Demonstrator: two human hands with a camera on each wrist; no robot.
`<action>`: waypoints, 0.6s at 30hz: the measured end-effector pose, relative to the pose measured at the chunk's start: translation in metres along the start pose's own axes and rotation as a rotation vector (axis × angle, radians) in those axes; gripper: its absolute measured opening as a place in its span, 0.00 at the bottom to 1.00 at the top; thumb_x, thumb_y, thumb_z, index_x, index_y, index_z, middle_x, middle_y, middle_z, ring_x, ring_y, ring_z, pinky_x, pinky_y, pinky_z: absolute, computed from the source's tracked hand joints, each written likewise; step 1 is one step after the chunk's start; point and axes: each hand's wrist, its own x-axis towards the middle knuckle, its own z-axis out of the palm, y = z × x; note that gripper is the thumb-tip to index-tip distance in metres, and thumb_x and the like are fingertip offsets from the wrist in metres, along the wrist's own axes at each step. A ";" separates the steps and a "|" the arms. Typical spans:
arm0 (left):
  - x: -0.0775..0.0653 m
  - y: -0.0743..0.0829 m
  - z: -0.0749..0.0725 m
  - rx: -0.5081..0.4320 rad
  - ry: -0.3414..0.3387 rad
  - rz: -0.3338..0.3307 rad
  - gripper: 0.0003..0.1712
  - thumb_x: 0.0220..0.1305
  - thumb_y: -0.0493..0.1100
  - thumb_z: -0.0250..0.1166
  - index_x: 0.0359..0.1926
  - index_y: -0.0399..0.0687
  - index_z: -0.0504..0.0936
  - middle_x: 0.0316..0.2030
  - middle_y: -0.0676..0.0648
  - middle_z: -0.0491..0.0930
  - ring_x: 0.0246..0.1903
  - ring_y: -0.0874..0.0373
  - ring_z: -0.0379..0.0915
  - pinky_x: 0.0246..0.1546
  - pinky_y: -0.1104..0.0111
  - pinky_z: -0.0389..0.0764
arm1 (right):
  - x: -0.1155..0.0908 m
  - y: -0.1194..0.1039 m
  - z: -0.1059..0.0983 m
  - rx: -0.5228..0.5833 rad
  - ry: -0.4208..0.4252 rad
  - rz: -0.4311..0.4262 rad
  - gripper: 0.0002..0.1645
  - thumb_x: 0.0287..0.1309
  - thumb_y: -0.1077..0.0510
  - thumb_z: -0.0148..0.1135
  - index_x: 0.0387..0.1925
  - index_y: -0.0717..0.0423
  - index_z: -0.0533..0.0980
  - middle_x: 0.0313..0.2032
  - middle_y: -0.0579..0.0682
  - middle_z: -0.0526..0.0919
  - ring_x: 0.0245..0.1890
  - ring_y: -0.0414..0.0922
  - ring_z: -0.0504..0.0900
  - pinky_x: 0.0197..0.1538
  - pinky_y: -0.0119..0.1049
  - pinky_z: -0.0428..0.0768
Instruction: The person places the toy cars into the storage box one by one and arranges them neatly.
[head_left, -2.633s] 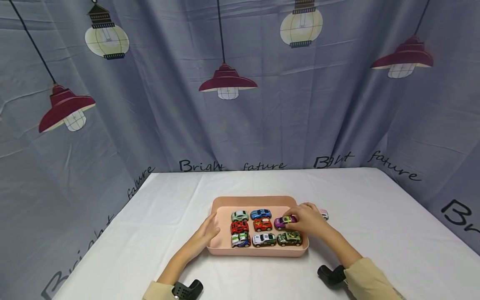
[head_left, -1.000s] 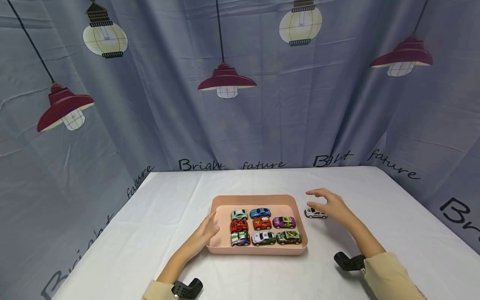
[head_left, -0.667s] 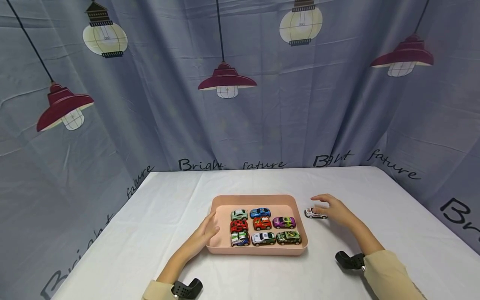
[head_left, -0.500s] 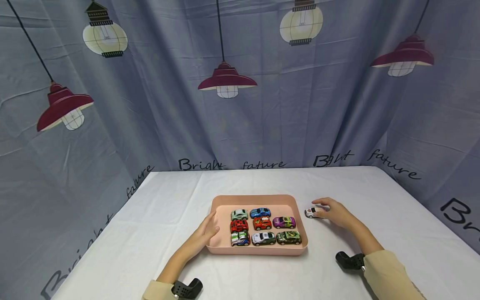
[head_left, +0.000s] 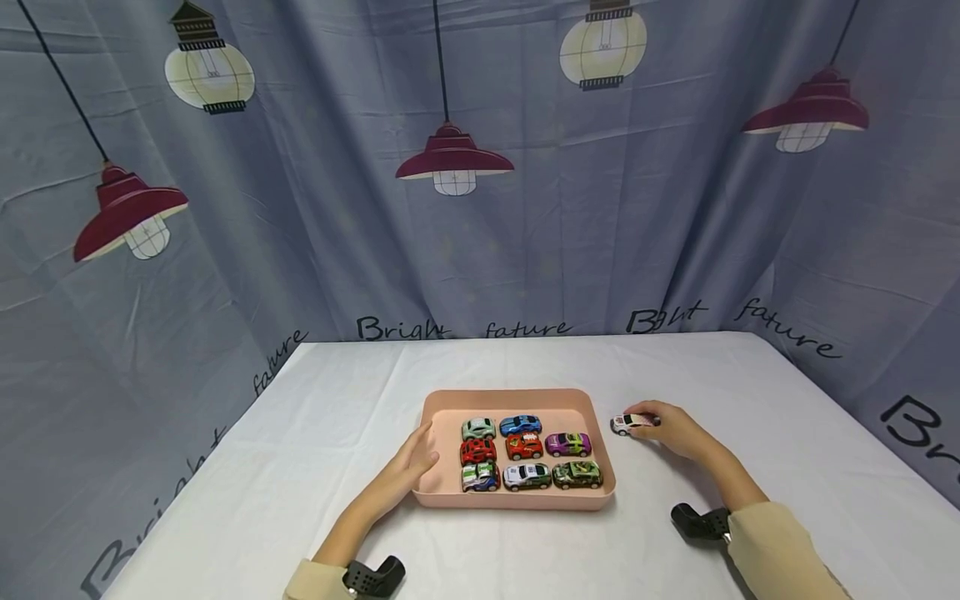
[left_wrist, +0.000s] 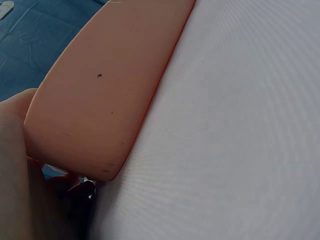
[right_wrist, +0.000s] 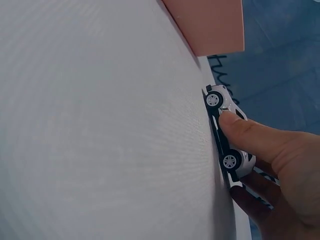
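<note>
In the head view, my left hand (head_left: 403,468) grips the left wall of a pink tray (head_left: 517,502), thumb over the rim and fingers outside. The left wrist view shows the tray's outer wall (left_wrist: 100,95) between thumb and fingers. To the right of the tray, my right hand (head_left: 678,429) pinches a white toy car (head_left: 622,425) by its sides. The right wrist view shows my thumb across the side of the toy car (right_wrist: 230,161) between its wheels, which are at the tabletop. My fingers partly hide its far side.
Inside the tray sit several toy cars, among them a purple one (head_left: 568,444), a blue one (head_left: 521,425) and a camouflage-green one (head_left: 577,475). A white cloth (head_left: 712,375) covers the table. Behind hangs a grey-blue curtain (head_left: 337,208) printed with lamps.
My right hand let go of the purple toy car in the tray, moved right, came down over the white toy car and took hold of it. My left hand stayed at the tray.
</note>
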 end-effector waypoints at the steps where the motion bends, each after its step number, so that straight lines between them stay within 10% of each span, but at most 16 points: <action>1: 0.002 -0.003 0.000 0.003 -0.003 0.000 0.35 0.65 0.52 0.51 0.70 0.54 0.49 0.70 0.40 0.46 0.69 0.39 0.36 0.64 0.38 0.42 | 0.000 0.000 0.000 -0.004 0.004 -0.005 0.20 0.51 0.57 0.63 0.45 0.63 0.76 0.46 0.64 0.78 0.49 0.60 0.73 0.53 0.56 0.69; 18: 0.001 -0.004 -0.001 0.017 -0.014 0.004 0.36 0.65 0.53 0.51 0.70 0.56 0.48 0.70 0.41 0.45 0.69 0.40 0.37 0.64 0.39 0.42 | 0.000 -0.020 -0.007 -0.025 0.126 -0.086 0.21 0.51 0.53 0.64 0.45 0.61 0.77 0.39 0.54 0.79 0.38 0.42 0.73 0.42 0.41 0.74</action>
